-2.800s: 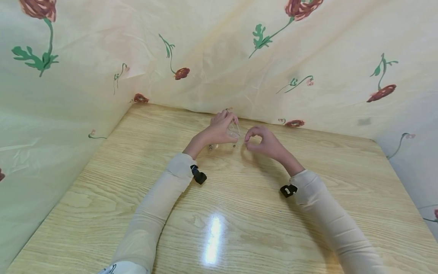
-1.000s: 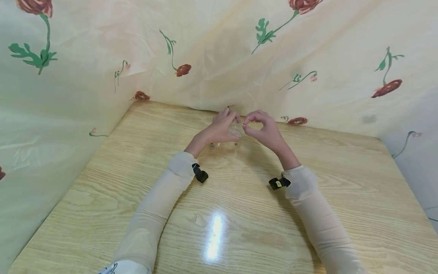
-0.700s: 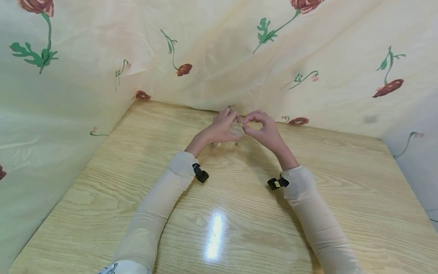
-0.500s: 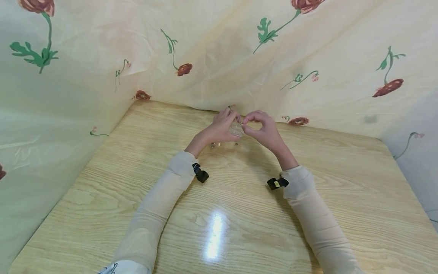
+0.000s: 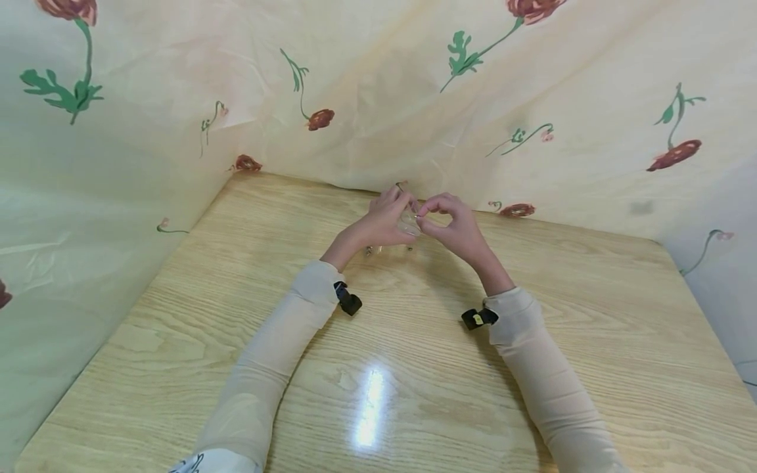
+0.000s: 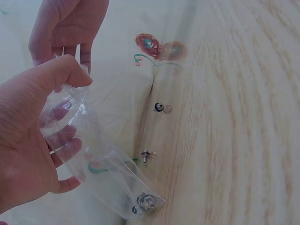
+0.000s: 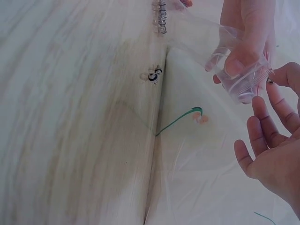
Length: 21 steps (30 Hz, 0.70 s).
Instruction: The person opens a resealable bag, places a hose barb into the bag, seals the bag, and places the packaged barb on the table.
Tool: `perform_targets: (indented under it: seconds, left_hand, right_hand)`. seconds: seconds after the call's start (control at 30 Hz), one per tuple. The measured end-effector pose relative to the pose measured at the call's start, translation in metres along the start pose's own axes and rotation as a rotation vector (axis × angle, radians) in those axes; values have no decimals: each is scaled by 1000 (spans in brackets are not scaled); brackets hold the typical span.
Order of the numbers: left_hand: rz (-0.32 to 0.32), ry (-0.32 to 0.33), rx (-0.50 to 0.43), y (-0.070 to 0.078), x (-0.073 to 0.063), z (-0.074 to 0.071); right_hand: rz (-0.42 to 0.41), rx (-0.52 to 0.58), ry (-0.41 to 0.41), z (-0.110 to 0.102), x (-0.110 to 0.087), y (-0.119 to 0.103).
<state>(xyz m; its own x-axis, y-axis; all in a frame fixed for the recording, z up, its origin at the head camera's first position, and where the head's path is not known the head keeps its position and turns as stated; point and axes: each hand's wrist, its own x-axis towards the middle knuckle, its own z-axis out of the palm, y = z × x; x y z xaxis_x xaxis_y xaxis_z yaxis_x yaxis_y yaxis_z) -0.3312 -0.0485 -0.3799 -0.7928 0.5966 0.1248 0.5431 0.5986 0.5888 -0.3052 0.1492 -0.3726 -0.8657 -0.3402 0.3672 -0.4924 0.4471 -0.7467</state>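
My left hand (image 5: 384, 217) holds a clear zip-lock bag (image 6: 101, 145), its thumb on one side and its fingers spread behind the plastic. Several small metal fittings with dark rings (image 6: 146, 201) lie in the bag's bottom corner. At the bag's mouth is my right hand (image 5: 452, 223); its thumb and index finger pinch a small metal piece (image 7: 269, 81), mostly covered by the fingertips. The other right fingers are loosely bent below it. Two loose metal fittings, one upper (image 6: 159, 107) and one lower (image 6: 145, 156), sit on the table near the bag.
The wood-grain table (image 5: 284, 394) ends at a flower-printed cloth (image 5: 384, 98) hanging close behind both hands. Another such cloth (image 5: 106, 197) stands along the left side. Black wrist cameras sit on the left sleeve (image 5: 349, 302) and the right sleeve (image 5: 476, 319).
From low on the bag's right, my right hand has come up and left to the bag's mouth with the small metal piece. Over the last second both hands have hardly moved.
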Motion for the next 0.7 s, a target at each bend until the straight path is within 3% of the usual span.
perform_targets:
  seconds: [0.27, 0.7]
  left_hand:
    - [2, -4, -3, 0, 1, 1]
    - [-3, -19, -3, -1, 4, 3]
  right_hand:
    - [20, 12, -16, 0, 0, 0]
    - [-38, -10, -6, 0, 2, 3]
